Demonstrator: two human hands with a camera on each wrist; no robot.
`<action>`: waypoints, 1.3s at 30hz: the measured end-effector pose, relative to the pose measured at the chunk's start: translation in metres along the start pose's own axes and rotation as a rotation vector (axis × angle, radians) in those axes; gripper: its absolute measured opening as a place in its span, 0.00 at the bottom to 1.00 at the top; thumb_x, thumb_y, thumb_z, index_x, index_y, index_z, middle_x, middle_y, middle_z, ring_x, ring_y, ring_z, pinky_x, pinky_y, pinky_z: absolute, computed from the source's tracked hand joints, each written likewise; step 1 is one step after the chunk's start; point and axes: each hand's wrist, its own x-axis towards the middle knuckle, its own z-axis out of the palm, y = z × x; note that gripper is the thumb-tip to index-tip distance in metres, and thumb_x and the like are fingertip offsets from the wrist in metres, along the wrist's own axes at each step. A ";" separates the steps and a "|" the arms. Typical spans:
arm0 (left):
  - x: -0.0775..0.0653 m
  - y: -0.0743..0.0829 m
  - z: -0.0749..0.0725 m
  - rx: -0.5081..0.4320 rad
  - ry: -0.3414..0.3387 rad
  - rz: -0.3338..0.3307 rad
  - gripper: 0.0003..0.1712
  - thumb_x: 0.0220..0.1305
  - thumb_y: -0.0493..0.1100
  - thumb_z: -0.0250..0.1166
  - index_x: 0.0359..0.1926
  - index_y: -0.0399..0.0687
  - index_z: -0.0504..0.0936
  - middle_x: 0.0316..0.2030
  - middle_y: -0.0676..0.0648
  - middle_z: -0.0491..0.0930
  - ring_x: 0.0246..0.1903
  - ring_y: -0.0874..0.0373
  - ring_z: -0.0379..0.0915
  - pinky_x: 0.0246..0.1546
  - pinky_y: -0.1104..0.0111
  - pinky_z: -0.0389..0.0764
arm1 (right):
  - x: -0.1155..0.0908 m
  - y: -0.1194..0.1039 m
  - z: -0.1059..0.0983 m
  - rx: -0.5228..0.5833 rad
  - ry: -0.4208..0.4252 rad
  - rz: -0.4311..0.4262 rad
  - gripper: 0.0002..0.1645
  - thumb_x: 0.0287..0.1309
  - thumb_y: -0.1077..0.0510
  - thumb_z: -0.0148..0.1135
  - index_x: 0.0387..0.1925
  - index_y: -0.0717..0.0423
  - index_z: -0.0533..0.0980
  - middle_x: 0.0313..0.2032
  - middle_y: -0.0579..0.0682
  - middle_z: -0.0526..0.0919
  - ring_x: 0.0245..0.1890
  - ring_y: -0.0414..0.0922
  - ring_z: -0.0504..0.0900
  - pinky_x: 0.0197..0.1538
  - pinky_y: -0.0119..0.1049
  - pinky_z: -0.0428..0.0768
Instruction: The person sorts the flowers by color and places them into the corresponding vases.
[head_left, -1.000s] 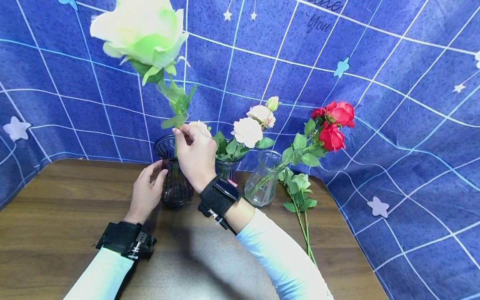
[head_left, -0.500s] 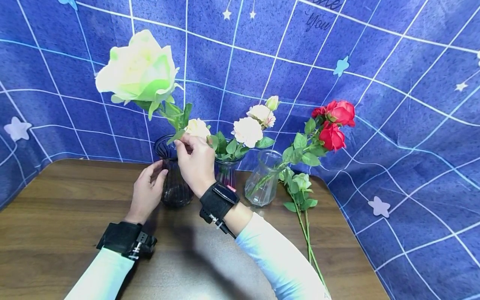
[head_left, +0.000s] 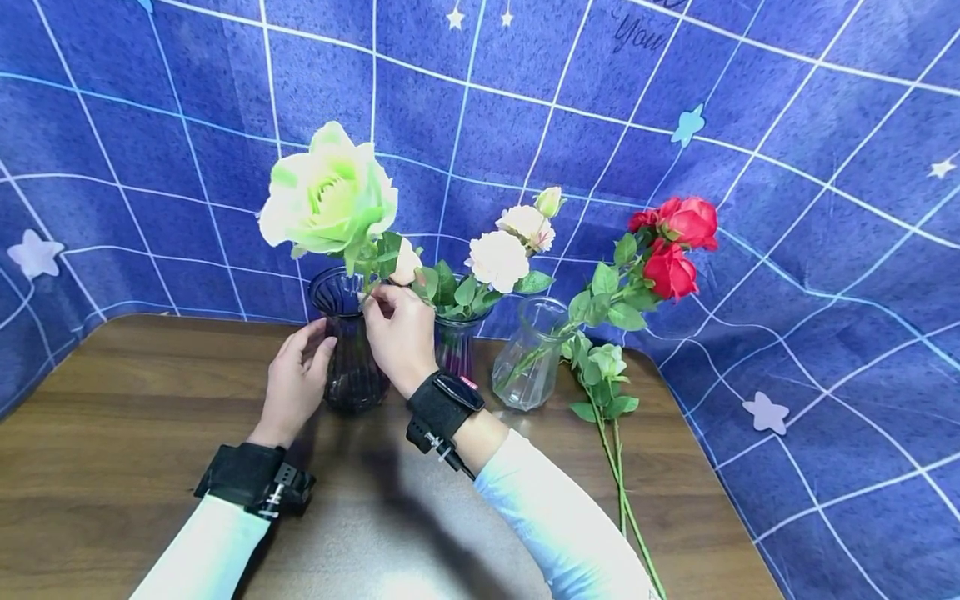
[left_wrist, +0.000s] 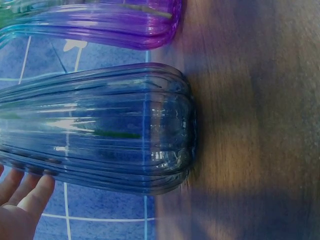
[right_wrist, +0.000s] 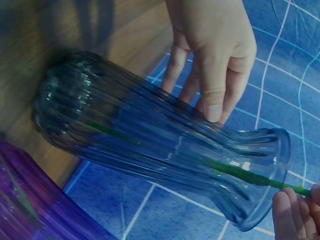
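Note:
My right hand (head_left: 401, 337) pinches the green stem of a large white-green artificial rose (head_left: 330, 196) at the mouth of a dark ribbed glass vase (head_left: 354, 375). In the right wrist view the stem (right_wrist: 245, 175) runs through the neck, its lower end inside the vase above the base. My left hand (head_left: 292, 383) rests its fingertips and thumb against the vase's left side, below the flared rim. The left wrist view shows the fingers (left_wrist: 37, 197) extended along the glass, not wrapped round it. The vase stands upright on the table.
Right of the dark vase stands a purple-tinted vase (head_left: 455, 350) with pale flowers (head_left: 498, 261). Beyond it, a clear vase (head_left: 525, 367) holds red roses (head_left: 671, 271) leaning right. A pale rose (head_left: 607, 361) with long stems lies on the wooden table (head_left: 150, 400), before a blue backdrop (head_left: 187, 167).
My right hand has lowered the white-green rose, its stem going further into the dark vase, and the bloom has turned toward the camera. The left hand has stayed at the vase's side.

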 end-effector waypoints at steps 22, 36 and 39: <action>0.000 0.004 0.000 0.025 -0.030 -0.045 0.23 0.70 0.45 0.52 0.61 0.38 0.70 0.54 0.35 0.74 0.53 0.45 0.73 0.54 0.53 0.75 | 0.004 0.013 0.000 0.003 -0.111 0.097 0.10 0.59 0.56 0.60 0.27 0.56 0.83 0.21 0.48 0.83 0.21 0.36 0.74 0.24 0.21 0.66; 0.000 0.006 0.000 0.002 -0.022 -0.085 0.24 0.70 0.47 0.52 0.61 0.39 0.70 0.55 0.37 0.73 0.53 0.48 0.73 0.56 0.54 0.73 | 0.006 0.013 -0.001 -0.030 -0.087 0.071 0.09 0.59 0.58 0.62 0.28 0.59 0.81 0.21 0.51 0.84 0.21 0.42 0.79 0.21 0.22 0.65; 0.000 0.006 0.000 0.000 -0.015 -0.097 0.24 0.69 0.46 0.53 0.61 0.39 0.70 0.55 0.36 0.73 0.53 0.48 0.73 0.56 0.54 0.73 | 0.004 0.013 -0.001 -0.027 -0.100 0.073 0.11 0.58 0.57 0.62 0.25 0.60 0.80 0.20 0.51 0.83 0.20 0.41 0.77 0.20 0.22 0.64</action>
